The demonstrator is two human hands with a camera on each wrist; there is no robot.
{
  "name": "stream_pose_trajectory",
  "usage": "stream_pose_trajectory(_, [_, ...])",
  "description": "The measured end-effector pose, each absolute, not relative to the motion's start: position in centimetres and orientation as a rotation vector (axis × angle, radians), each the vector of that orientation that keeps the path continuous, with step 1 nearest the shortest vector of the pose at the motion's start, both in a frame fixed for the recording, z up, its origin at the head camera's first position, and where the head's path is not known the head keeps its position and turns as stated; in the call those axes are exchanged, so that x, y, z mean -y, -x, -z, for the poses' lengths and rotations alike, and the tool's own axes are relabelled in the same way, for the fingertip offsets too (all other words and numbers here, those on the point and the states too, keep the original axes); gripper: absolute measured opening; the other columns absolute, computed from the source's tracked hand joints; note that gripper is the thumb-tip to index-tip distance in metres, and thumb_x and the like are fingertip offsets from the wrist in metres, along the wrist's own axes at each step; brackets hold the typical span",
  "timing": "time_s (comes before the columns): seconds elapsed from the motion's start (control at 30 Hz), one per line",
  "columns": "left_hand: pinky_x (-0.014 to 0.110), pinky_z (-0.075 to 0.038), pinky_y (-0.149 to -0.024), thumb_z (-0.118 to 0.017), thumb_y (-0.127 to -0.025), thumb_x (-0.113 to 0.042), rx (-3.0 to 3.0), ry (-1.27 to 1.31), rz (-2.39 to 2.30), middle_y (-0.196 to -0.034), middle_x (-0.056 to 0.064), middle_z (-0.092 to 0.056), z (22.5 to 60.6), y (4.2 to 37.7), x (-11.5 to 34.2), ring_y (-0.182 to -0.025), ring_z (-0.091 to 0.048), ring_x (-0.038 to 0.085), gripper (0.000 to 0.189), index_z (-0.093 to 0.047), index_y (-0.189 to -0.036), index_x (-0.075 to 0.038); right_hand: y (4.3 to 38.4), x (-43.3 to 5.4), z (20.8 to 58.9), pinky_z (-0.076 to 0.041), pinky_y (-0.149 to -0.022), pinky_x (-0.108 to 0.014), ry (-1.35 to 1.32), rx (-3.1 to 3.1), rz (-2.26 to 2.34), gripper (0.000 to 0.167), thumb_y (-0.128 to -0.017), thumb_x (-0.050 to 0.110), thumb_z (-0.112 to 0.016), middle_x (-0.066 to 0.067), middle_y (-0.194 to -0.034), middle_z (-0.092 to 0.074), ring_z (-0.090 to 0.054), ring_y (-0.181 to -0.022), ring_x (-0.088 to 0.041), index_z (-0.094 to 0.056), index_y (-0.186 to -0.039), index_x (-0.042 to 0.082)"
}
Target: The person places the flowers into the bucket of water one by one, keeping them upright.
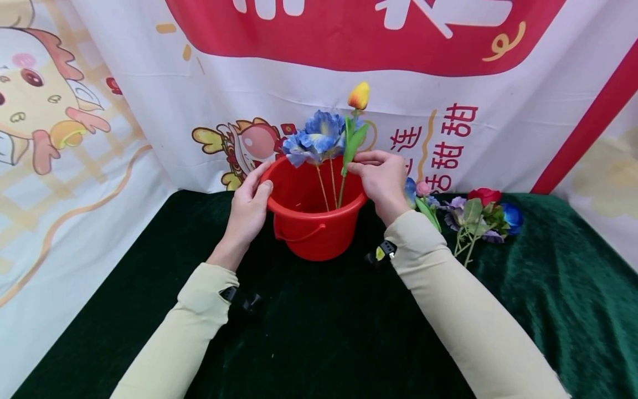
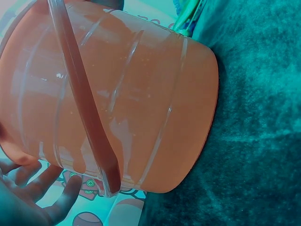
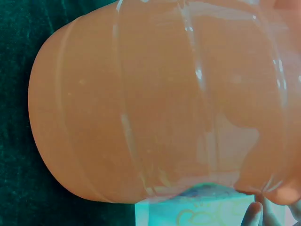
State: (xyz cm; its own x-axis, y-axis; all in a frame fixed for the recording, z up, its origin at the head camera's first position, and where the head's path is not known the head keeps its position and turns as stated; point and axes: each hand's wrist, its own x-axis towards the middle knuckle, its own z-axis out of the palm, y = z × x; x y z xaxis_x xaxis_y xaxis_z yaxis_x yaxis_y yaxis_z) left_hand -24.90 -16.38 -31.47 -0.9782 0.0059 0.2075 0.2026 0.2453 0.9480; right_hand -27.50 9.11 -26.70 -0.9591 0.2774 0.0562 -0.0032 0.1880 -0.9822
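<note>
A red bucket (image 1: 319,235) with a thin handle stands upright on the dark green cloth. My left hand (image 1: 251,202) grips its rim from the left; in the left wrist view the fingers (image 2: 56,197) lie against the outside below the rim. On the right side my right hand (image 1: 381,180) holds the rim, its thumb right at the leaf of a yellow-orange tulip (image 1: 359,96). Blue artificial flowers (image 1: 319,138) stand beside the tulip, their stems down inside the bucket. The right wrist view shows the bucket's side (image 3: 155,103), with my fingertips at the rim.
Loose artificial flowers lie to the right of the bucket, among them a red rose (image 1: 484,195) and a blue bloom (image 1: 512,218). Close behind hangs a white printed curtain (image 1: 299,83). The green cloth (image 1: 319,332) covers the table in front.
</note>
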Motion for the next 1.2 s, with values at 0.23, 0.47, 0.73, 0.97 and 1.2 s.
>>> stream_pose_trajectory(0.23, [0.043,-0.05,-0.119,-0.043,-0.113,-0.03,2.355,0.197,1.826,-0.167,-0.001,-0.047,31.4,24.9,16.2,-0.145,-0.055,0.023,0.052,-0.039,-0.165,-0.029,26.3,-11.8,26.4,-0.06,-0.094,-0.029,0.253,2.191,-1.986,0.027,-0.094,0.02,-0.081,-0.006,-0.118,-0.079,-0.072,-0.11,-0.016,-0.081,-0.12,0.013])
stream_pose_trajectory(0.47, [0.044,-0.049,-0.12,-0.042,-0.114,-0.03,2.364,0.198,1.82,-0.167,-0.002,-0.047,31.5,24.9,16.3,-0.145,-0.055,0.023,0.052,-0.038,-0.166,-0.029,24.5,-15.3,27.3,-0.057,-0.087,-0.023,0.301,2.116,-2.031,0.031,-0.096,0.026,-0.08,0.004,-0.118,-0.073,-0.069,-0.102,-0.01,-0.079,-0.124,0.013])
stream_pose_trajectory(0.73, [0.043,-0.05,-0.119,-0.042,-0.114,-0.031,2.376,0.198,1.836,-0.167,-0.003,-0.047,31.4,24.9,16.1,-0.145,-0.055,0.022,0.052,-0.037,-0.166,-0.03,23.2,-19.1,29.8,-0.062,-0.075,-0.017,0.448,1.908,-2.169,0.018,-0.091,0.019,-0.084,0.006,-0.103,-0.073,-0.073,-0.084,-0.008,-0.083,-0.108,0.013])
stream_pose_trajectory(0.97, [0.042,-0.05,-0.118,-0.042,-0.114,-0.032,2.382,0.194,1.826,-0.167,-0.004,-0.047,31.3,24.8,16.0,-0.145,-0.056,0.022,0.052,-0.038,-0.166,-0.031,23.1,-21.1,30.7,-0.063,-0.072,-0.018,0.457,1.85,-2.207,0.018,-0.085,0.021,-0.09,0.009,-0.092,-0.08,-0.075,-0.076,-0.006,-0.085,-0.101,0.015])
stream_pose_trajectory(1.2, [0.043,-0.049,-0.119,-0.042,-0.114,-0.032,2.386,0.188,1.811,-0.167,-0.004,-0.046,31.2,24.7,16.3,-0.145,-0.055,0.022,0.053,-0.037,-0.166,-0.03,23.0,-22.1,30.9,-0.063,-0.072,-0.019,0.467,1.873,-2.224,0.018,-0.084,0.025,-0.09,0.01,-0.092,-0.083,-0.075,-0.075,-0.006,-0.085,-0.1,0.017])
